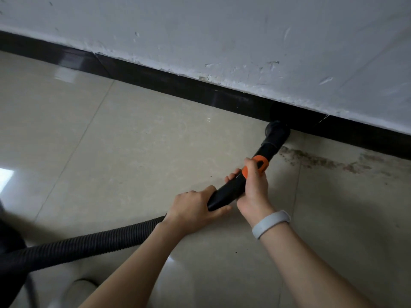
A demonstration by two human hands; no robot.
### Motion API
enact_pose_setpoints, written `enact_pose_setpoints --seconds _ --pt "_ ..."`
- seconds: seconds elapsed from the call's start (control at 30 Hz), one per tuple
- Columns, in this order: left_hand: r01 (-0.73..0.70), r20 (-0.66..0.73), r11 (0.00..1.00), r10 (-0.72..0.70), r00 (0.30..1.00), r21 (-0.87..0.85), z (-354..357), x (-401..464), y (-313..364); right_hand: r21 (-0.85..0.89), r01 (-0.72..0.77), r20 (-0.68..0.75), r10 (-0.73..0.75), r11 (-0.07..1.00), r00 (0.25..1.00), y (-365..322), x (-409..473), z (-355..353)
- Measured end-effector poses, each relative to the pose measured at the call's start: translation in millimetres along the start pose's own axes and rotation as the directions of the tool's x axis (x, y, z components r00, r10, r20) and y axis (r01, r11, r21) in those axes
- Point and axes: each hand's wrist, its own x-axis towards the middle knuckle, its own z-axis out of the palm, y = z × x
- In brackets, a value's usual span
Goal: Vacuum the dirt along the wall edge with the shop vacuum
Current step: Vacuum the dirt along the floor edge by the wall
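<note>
The black vacuum wand (226,193) with an orange collar (261,164) points up and right to the wall edge. Its round black nozzle (278,131) touches the floor against the black baseboard (178,84). My left hand (193,207) grips the rear end of the wand where the ribbed black hose (89,243) joins. My right hand (254,185), a pale band on its wrist, grips the wand at the orange collar. A streak of brown dirt (315,161) lies on the tiles just right of the nozzle, along the baseboard.
The hose runs left to the dark body of the shop vacuum (9,241) at the left edge. A light shoe (77,290) shows at the bottom. The scuffed white wall (244,41) stands above the baseboard. Glossy beige tiles (111,141) stretch to the left.
</note>
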Motion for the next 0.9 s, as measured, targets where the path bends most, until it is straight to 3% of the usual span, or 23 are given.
enact_pose_setpoints --seconds 0.2,0.4,0.53,0.67,0.9 --pt "0.148 -0.131 0.965 -0.179 0.975 -0.215 -4 -34 -37 -0.216 -0.014 0.159 0.049 0.976 0.986 27 -18 51" --pt "0.253 -0.293 0.829 -0.436 0.851 -0.499 -24 -55 -95 -0.453 -0.022 0.348 0.200 0.891 0.916 59 -32 143" --pt "0.286 -0.371 0.808 -0.511 0.775 -0.516 -45 -41 -117 -0.541 -0.021 0.392 0.274 0.840 0.878 65 -28 193" --pt "0.339 -0.347 0.767 -0.574 0.742 -0.544 -48 -28 -135 -0.618 -0.002 0.393 0.311 0.786 0.865 76 -16 221" --pt "0.478 -0.382 0.780 -0.619 0.687 -0.404 -36 -20 -128 -0.626 0.008 0.374 0.292 0.780 0.880 86 -4 215"
